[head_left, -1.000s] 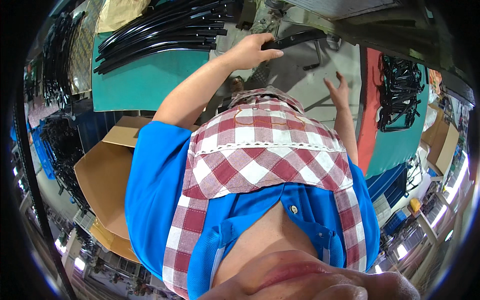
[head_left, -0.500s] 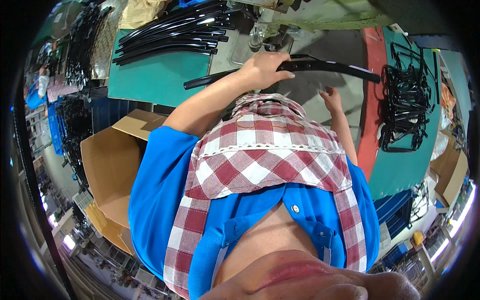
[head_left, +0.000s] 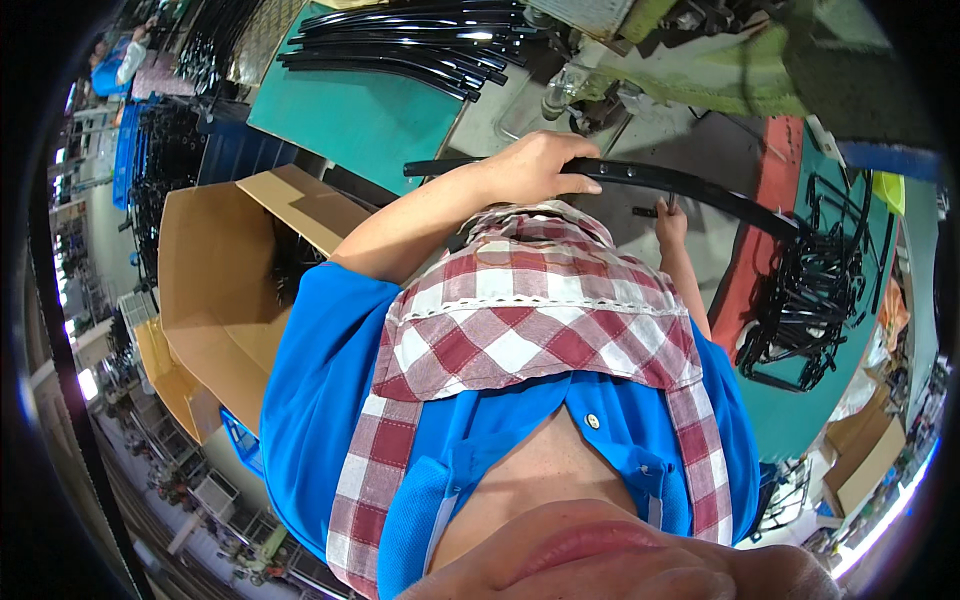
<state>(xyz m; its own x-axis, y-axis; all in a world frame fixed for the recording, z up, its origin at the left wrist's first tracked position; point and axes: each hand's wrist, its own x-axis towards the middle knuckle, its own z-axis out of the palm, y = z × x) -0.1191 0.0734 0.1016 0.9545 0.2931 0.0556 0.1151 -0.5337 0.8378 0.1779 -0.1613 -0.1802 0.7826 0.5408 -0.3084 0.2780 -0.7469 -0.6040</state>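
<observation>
My left hand [head_left: 545, 168] is closed around the middle of a long, slightly curved black bar [head_left: 700, 188] with small holes in its face. The bar lies crosswise in front of my checked apron. Its left end reaches the green table, and its right end hangs over the edge of a pile of black frames [head_left: 805, 285]. Below the bar, my right hand [head_left: 671, 224] is raised with its fingers pinched together. A short dark piece [head_left: 645, 211] shows at these fingertips, and its full shape is hard to make out.
Several glossy black bars [head_left: 410, 45] lie on the green table [head_left: 350, 115] at the far left. An open cardboard box [head_left: 215, 270] stands at my left. A red strip [head_left: 745, 280] edges the right-hand table. Machinery with a yellow-green cover [head_left: 690, 85] is ahead.
The surroundings have swung in view, and the bar now tilts down to the right. My right hand has gone from open fingers to a pinch, with a short dark piece at its fingertips.
</observation>
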